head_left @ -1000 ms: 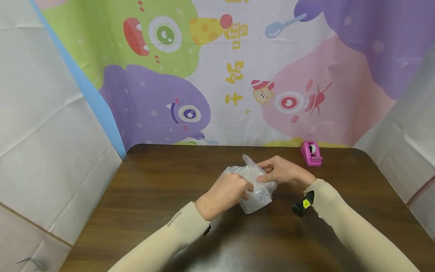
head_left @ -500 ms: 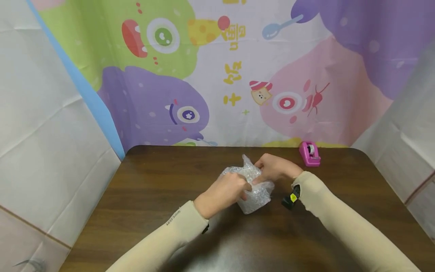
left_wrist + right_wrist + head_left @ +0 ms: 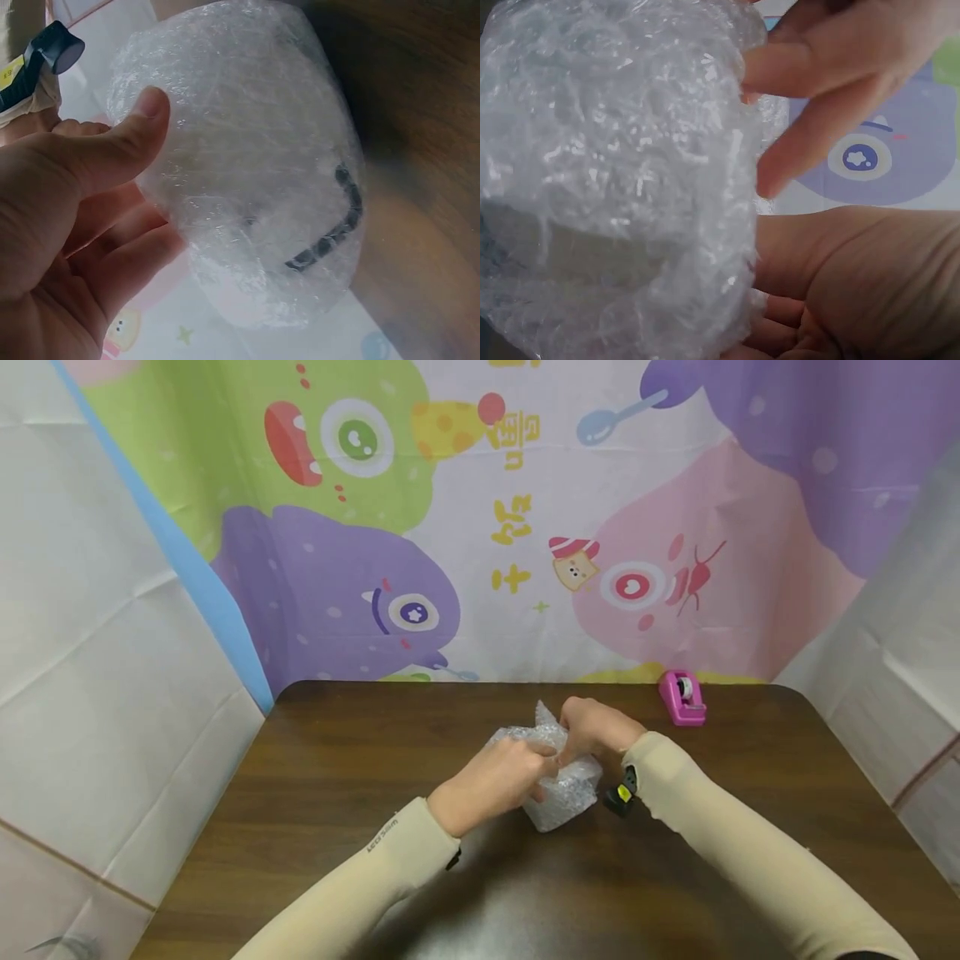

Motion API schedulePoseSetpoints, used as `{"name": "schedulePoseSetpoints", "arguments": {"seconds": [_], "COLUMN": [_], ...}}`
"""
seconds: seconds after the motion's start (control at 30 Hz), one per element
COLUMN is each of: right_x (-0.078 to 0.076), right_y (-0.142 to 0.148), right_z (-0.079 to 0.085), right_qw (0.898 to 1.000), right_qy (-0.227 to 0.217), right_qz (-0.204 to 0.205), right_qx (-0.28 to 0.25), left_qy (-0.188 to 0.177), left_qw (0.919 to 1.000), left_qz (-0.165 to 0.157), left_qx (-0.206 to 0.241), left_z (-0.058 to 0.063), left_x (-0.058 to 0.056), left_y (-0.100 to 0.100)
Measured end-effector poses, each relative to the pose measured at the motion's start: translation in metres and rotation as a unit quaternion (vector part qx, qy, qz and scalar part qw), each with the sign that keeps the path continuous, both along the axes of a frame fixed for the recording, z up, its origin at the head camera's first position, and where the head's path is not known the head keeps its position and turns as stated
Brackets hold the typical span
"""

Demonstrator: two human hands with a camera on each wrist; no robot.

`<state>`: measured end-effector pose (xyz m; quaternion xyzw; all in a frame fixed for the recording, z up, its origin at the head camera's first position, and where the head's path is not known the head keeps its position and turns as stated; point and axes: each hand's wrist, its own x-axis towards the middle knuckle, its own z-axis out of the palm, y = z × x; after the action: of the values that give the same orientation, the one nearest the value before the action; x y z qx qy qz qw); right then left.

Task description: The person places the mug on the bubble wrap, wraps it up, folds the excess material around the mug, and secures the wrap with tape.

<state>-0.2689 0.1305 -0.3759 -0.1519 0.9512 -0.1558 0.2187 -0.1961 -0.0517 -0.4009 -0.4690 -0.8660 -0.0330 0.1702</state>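
Plastic bubble-wrap bundle (image 3: 559, 808), glossy, crinkled

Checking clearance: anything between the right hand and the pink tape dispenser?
Nothing: in the head view, only bare wooden tabletop shows between the right hand and the pink tape dispenser.

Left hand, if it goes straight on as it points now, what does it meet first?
The bubble wrap, which the left hand touches; beyond it, the right hand probably comes next, though depth is unclear.
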Motion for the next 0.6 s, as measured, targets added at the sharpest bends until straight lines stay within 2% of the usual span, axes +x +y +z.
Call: {"name": "schedulePoseSetpoints", "arguments": {"seconds": [0.13, 0.33, 0.43, 0.6], "right_x": [0.002, 0.003, 0.003, 0.003], "right_y": [-0.003, -0.007, -0.007, -0.006], "right_z": [0.0, -0.003, -0.005, -0.007], "right_qw": [1.0, 0.999, 0.999, 0.998], "right_qy": [0.014, 0.017, 0.026, 0.043], "right_qz": [-0.016, -0.035, -0.038, -0.04], "right_qx": [0.005, 0.017, 0.015, 0.005], "left_qy": [0.01, -0.01, -0.029, -0.074], "left_qw": [0.9994, 0.9967, 0.996, 0.9949], "left_qz": [0.024, 0.064, 0.068, 0.063], "left_qx": [-0.022, -0.048, -0.051, -0.027], "left_z": [0.002, 0.006, 0.006, 0.003], "left_x": [0.001, 0.005, 0.007, 0.009], "left_y": [0.001, 0.007, 0.009, 0.01]}}
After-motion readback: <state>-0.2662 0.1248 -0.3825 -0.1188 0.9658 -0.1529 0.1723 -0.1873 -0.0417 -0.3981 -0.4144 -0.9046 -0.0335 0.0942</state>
